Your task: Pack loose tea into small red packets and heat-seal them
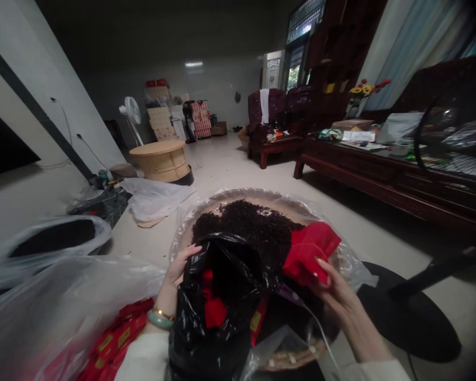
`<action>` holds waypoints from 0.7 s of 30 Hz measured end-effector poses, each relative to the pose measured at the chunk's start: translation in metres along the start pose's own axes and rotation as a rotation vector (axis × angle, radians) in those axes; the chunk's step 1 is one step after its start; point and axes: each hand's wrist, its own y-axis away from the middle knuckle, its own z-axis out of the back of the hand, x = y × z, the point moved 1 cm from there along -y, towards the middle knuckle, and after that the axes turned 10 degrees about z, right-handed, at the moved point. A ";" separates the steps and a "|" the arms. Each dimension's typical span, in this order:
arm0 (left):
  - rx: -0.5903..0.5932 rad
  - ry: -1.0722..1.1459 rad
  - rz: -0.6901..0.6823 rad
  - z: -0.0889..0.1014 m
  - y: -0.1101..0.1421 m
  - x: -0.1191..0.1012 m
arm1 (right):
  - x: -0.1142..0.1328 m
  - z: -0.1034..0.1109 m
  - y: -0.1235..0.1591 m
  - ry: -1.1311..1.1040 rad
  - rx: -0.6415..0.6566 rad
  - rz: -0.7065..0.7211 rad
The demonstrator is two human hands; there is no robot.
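Observation:
My left hand is closed on the left rim of a black plastic bag, whose mouth gapes towards me. Some red pieces show inside it. My right hand grips red packets, thumb on top, at the right of the bag; how many cannot be told. Behind the bag, a heap of dark, dry tea-like leaves lies in a round woven basket lined with clear plastic. A red strip with a gold label lies against the bag's right side.
At lower left, a clear plastic sack holds several red-and-gold packets. A black round stand base is on the floor at right. A long dark wooden table stands beyond it, and a round wooden drum-shaped table farther left.

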 end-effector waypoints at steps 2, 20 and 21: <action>-0.008 -0.004 -0.014 0.000 0.006 -0.001 | -0.006 0.019 -0.011 0.261 -0.088 0.026; -0.045 0.012 -0.131 0.001 0.043 0.002 | 0.011 -0.130 0.081 1.001 0.372 0.924; -0.073 0.035 -0.139 0.006 0.048 0.001 | 0.003 -0.129 0.076 1.030 0.320 0.859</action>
